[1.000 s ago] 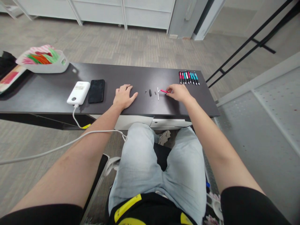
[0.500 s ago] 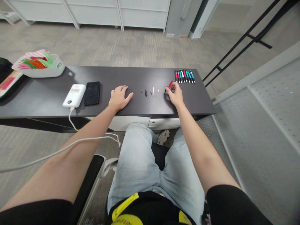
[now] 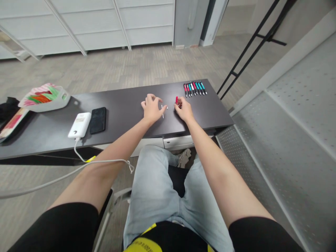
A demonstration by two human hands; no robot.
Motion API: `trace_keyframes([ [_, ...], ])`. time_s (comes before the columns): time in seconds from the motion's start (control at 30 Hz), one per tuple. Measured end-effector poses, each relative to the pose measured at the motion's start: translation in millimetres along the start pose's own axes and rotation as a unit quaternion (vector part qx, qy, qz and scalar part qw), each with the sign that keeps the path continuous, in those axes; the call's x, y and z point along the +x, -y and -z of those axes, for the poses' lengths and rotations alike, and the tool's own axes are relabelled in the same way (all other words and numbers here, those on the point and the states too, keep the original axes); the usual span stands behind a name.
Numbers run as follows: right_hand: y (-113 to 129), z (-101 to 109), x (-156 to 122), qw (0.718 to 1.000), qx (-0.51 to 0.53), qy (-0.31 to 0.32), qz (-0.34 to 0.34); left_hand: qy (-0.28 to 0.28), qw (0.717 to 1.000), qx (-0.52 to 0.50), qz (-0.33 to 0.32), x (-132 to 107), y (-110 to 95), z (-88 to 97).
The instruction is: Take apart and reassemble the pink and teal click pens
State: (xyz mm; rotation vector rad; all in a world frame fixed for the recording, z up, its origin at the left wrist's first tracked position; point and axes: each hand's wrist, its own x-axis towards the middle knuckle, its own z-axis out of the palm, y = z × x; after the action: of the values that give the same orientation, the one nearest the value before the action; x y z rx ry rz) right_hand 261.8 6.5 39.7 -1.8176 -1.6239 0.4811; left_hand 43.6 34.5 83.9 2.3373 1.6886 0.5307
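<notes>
My right hand (image 3: 185, 109) is closed on a red pen barrel (image 3: 176, 99), whose red end stands up above the fingertips. The lower part of the barrel is hidden by the fingers. Over the desk to its left, my left hand (image 3: 151, 108) has its fingers bent and apart, the thumb pointing right. Beside that thumb lies a thin white pen refill (image 3: 163, 114), partly covered. A tiny white piece (image 3: 167, 108) sits between the two hands. The small dark pen parts are hidden under my left hand.
Several red, teal and white pens (image 3: 195, 89) lie in a row at the desk's far right. On the left are a black phone (image 3: 98, 120), a white power bank (image 3: 79, 125) with a cable, and a white basket (image 3: 56, 104) of colourful items on the dark desk (image 3: 120, 105).
My left hand has moved right, from bare desk to over the small pen parts. My right hand still holds the red barrel, now more upright. The camera view has shifted.
</notes>
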Motion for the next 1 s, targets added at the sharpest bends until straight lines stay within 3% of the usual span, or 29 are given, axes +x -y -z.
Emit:
trace_keyframes([
  [0.1, 2, 2, -1, 1.000, 0.021, 0.012, -0.007, 0.034, 0.999, 0.023, 0.010, 11, -19, -11.4],
  [0.33, -8, -6, 2, 0.999, 0.045, 0.001, 0.020, 0.061, 0.998, 0.010, -0.015, 16, -21, -29.1],
  [0.43, -14, -11, 7, 0.996, 0.079, -0.019, 0.026, 0.045, 0.998, -0.031, -0.026, 14, -14, -26.1],
  [0.53, -18, -14, 12, 0.991, 0.119, -0.052, 0.025, 0.022, 0.991, -0.132, -0.023, 1, 8, -16.8],
  [0.67, -17, -10, 11, 0.987, 0.133, -0.076, 0.046, -0.055, 0.964, -0.261, 0.022, -35, 45, -10.3],
  [0.8, -3, -10, -6, 0.991, 0.090, -0.076, 0.069, -0.087, 0.917, -0.377, 0.098, -53, 63, -19.3],
  [1.0, 33, -23, -45, 0.988, 0.038, 0.074, 0.128, -0.141, 0.848, -0.495, 0.130, -41, 69, -29.2],
])
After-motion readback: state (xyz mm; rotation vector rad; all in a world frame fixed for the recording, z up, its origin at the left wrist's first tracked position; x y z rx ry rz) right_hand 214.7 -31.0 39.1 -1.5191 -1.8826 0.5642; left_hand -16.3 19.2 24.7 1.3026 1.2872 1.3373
